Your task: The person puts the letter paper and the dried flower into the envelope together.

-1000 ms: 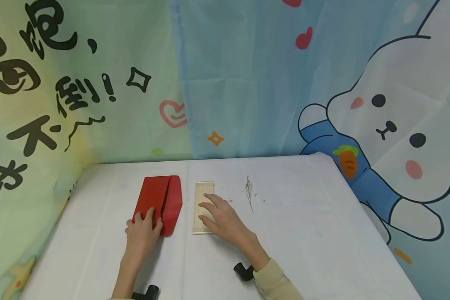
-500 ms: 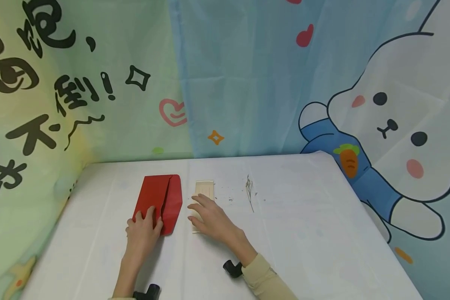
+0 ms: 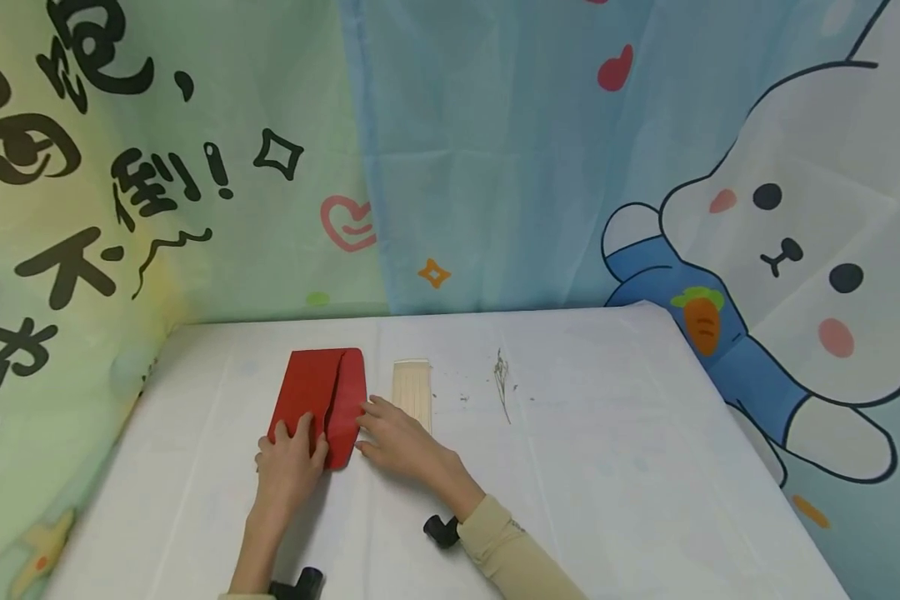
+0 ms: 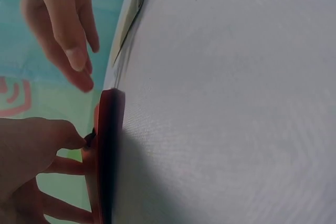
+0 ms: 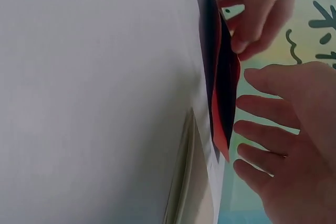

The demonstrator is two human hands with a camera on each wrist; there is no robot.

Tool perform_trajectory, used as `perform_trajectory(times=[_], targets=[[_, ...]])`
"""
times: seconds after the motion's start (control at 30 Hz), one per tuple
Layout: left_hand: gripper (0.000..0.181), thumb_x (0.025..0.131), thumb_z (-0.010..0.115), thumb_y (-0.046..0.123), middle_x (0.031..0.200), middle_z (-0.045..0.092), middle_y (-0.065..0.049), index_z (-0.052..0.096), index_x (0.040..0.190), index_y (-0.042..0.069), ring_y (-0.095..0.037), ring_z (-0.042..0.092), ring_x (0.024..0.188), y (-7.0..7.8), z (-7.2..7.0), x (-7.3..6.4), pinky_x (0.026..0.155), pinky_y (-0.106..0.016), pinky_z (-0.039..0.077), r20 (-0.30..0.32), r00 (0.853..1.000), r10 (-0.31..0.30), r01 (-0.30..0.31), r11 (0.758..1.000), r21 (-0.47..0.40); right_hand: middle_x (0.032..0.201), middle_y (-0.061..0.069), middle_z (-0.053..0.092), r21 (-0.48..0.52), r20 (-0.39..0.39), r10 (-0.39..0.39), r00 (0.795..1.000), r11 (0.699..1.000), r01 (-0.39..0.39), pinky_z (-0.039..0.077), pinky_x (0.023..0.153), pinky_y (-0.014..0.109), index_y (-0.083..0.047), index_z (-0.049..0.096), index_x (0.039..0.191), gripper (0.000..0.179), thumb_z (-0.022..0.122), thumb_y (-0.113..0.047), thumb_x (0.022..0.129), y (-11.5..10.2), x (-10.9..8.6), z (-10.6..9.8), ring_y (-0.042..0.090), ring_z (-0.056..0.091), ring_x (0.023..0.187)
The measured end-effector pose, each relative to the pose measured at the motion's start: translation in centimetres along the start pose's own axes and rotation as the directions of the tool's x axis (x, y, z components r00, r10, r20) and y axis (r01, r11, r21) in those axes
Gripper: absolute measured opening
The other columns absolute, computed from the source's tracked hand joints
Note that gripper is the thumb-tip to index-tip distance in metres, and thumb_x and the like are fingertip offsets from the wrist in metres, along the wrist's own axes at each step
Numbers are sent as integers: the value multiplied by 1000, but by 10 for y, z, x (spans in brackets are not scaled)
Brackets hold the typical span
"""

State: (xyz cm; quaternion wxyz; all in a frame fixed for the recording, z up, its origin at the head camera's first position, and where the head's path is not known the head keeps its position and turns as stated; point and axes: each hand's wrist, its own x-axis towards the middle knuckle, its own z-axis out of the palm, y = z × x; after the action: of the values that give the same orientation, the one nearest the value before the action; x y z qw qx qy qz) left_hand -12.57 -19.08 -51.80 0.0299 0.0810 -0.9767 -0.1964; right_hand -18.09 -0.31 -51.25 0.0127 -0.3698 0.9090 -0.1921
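Observation:
A red envelope (image 3: 304,390) lies on the white table, its flap unfolded to the right and its mouth gaping slightly in the right wrist view. My left hand (image 3: 288,467) rests on its lower part, fingers spread over the front and thumb at the mouth's edge. Beside the flap is my right hand (image 3: 405,442), palm down with fingers extended; in the right wrist view (image 5: 294,135) they look apart from the envelope. Partly hidden behind that hand, a cream rectangular piece (image 3: 412,387) with fine lengthwise lines shows layered edges in the right wrist view.
A thin dried sprig (image 3: 502,383) lies right of the cream piece, with tiny crumbs scattered around it. A printed cloth (image 3: 487,200) hangs behind the table (image 3: 607,467). Each wrist carries a black camera mount (image 3: 441,532).
My right hand has moved left, from over the cream piece to the envelope's flap, uncovering more of the cream piece's upper part. My left hand has stayed on the envelope.

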Motion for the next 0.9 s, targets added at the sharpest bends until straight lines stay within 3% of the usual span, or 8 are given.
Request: perform_trajectory(times=[0.37,0.73,0.9], targets=[[47,98,64,21,122,54,-40,56,137,-3,-61,55,101,-3,0,0,77,-68,52,-43,998,42,-41,999,14,151,9,57,28,101,17,995,999,-20,40,119,35,-8,67,135,35,63,-20,103,-9,19,14,29,46,146],[51,98,63,22,123,53,-39,53,142,-1,-60,55,102,-1,1,2,79,-68,52,-37,998,46,-46,999,1,147,8,60,-22,58,-37,998,999,38,44,115,33,-17,71,131,30,63,-14,102,-6,21,21,25,51,141],[54,100,61,21,126,48,-38,48,151,12,-56,57,89,-2,-3,4,69,-62,55,-14,996,90,-89,995,33,140,6,65,-64,40,-60,997,996,62,50,108,29,-17,76,123,26,63,-12,101,-10,25,22,22,56,132]])
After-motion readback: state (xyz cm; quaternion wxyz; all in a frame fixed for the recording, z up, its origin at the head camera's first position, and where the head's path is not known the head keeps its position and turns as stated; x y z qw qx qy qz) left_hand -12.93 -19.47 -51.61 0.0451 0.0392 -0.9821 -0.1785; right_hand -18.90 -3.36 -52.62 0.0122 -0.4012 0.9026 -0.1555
